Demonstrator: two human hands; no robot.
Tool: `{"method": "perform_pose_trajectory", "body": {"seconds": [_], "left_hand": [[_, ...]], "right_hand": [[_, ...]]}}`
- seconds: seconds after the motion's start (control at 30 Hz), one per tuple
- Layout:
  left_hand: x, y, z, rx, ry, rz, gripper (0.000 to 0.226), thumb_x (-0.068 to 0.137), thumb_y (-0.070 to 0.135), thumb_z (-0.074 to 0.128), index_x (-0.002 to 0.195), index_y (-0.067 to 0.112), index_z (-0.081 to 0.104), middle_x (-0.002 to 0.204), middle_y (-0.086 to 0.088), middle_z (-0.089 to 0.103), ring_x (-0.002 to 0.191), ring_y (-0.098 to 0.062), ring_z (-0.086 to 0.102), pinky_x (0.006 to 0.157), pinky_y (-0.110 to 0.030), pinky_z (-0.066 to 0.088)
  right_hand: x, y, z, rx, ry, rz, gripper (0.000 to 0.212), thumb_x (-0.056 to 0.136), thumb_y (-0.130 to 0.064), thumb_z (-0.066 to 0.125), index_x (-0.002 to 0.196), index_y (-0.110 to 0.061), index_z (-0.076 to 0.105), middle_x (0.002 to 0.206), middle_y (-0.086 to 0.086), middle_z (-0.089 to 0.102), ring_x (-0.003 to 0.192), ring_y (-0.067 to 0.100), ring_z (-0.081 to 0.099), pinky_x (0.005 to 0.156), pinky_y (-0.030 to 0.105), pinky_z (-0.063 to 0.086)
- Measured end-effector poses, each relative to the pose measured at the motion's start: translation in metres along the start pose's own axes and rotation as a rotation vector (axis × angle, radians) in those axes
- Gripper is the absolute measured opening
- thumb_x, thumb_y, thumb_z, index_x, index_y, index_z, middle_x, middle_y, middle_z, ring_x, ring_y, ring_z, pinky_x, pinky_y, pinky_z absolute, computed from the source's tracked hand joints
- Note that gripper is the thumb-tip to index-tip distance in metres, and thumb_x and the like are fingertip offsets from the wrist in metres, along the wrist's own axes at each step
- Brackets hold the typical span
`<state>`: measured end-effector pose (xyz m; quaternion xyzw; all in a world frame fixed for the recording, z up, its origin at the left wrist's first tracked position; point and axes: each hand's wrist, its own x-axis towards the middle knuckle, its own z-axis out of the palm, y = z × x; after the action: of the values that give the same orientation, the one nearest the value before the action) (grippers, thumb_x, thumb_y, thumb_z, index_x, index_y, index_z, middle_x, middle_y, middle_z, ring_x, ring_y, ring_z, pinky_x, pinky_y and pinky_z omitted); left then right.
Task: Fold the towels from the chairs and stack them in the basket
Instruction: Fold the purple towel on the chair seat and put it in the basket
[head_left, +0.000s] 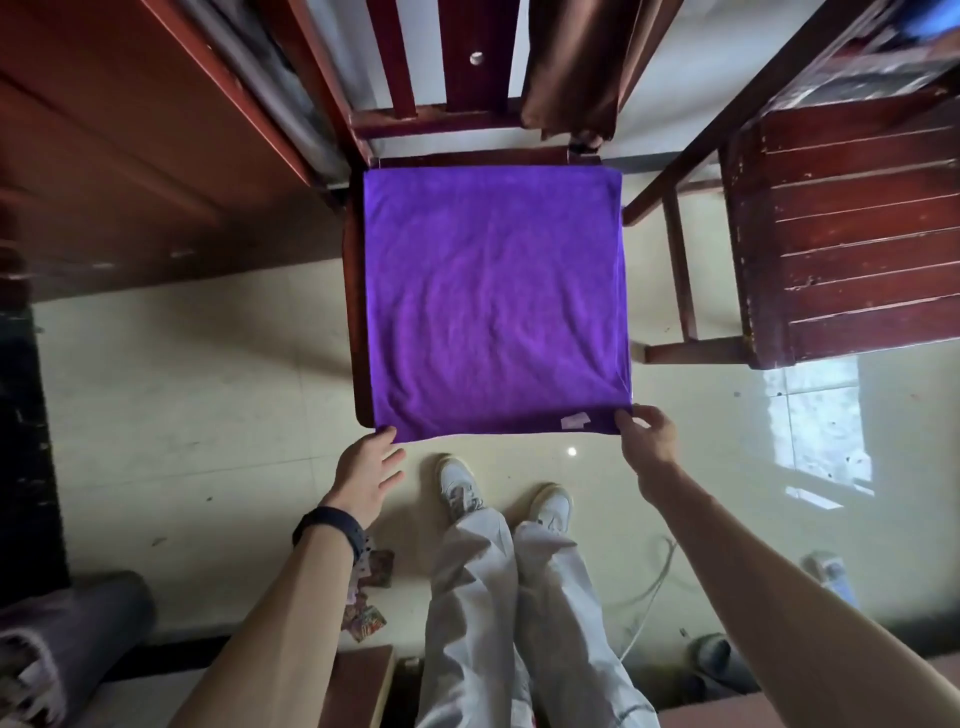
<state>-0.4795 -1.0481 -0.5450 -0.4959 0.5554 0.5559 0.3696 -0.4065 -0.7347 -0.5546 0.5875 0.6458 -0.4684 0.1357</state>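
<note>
I see the chair (358, 291) straight ahead of my fingers, its seat covered by the purple towel (493, 301) lying flat and square, and a brown cloth (576, 67) hangs on the backrest beyond. My right hand (647, 441) has its fingers (626, 418) pinched on the towel's near right corner, just beside a small label (575, 420). My left hand (366, 475) sits at the near left corner with fingers spread wide, thumb touching the edge, holding nothing.
</note>
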Motion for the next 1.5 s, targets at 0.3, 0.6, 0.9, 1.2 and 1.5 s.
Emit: {"method": "perform_pose_trajectory", "body": {"seconds": [0.3, 0.6, 0.9, 1.2, 1.5], "left_hand": [[0.008, 0.003, 0.024, -0.004, 0.019, 0.016, 0.010, 0.101, 0.027, 0.053, 0.106, 0.021, 0.061, 0.102, -0.005, 0.069, 0.086, -0.020, 0.069, 0.073, -0.030, 0.051], [-0.048, 0.097, 0.016, 0.093, 0.050, 0.414, 0.009, 0.096, 0.027, 0.063, 0.087, 0.025, 0.062, 0.082, 0.004, 0.069, 0.059, -0.003, 0.065, 0.059, -0.019, 0.044], [-0.018, 0.076, 0.016, 0.366, 0.124, 0.282, 0.016, 0.089, 0.032, 0.067, 0.094, 0.017, 0.070, 0.088, -0.005, 0.070, 0.074, -0.018, 0.066, 0.065, -0.030, 0.052], [0.021, 0.028, 0.018, 0.436, 0.272, 0.334, 0.016, 0.084, 0.041, 0.075, 0.079, 0.027, 0.068, 0.077, -0.005, 0.070, 0.070, -0.027, 0.070, 0.077, -0.041, 0.060], [0.027, 0.029, 0.012, 0.626, 0.263, 0.362, 0.027, 0.075, 0.053, 0.066, 0.072, 0.026, 0.064, 0.093, -0.008, 0.076, 0.090, -0.032, 0.072, 0.088, -0.042, 0.056]], "right_hand": [[0.004, -0.006, 0.018, 0.261, -0.084, 0.129, 0.007, 0.099, -0.023, 0.060, 0.095, -0.018, 0.059, 0.088, 0.008, 0.069, 0.076, 0.024, 0.072, 0.070, 0.037, 0.060], [-0.031, -0.107, -0.021, 0.523, -0.135, -0.002, 0.009, 0.098, -0.009, 0.061, 0.095, -0.004, 0.068, 0.071, 0.008, 0.061, 0.056, 0.010, 0.061, 0.065, 0.026, 0.060], [-0.018, -0.103, -0.041, 0.326, -0.042, -0.179, 0.004, 0.095, -0.007, 0.062, 0.095, -0.008, 0.066, 0.070, 0.006, 0.058, 0.061, 0.017, 0.054, 0.063, 0.026, 0.056], [0.015, -0.012, -0.002, 0.181, -0.016, 0.014, 0.005, 0.093, -0.012, 0.065, 0.098, -0.012, 0.066, 0.078, 0.007, 0.066, 0.068, 0.017, 0.061, 0.067, 0.031, 0.053], [0.021, -0.024, 0.005, -0.303, 0.066, -0.132, 0.021, 0.089, -0.029, 0.065, 0.104, -0.016, 0.072, 0.106, 0.012, 0.073, 0.102, 0.033, 0.065, 0.093, 0.041, 0.051]]}}
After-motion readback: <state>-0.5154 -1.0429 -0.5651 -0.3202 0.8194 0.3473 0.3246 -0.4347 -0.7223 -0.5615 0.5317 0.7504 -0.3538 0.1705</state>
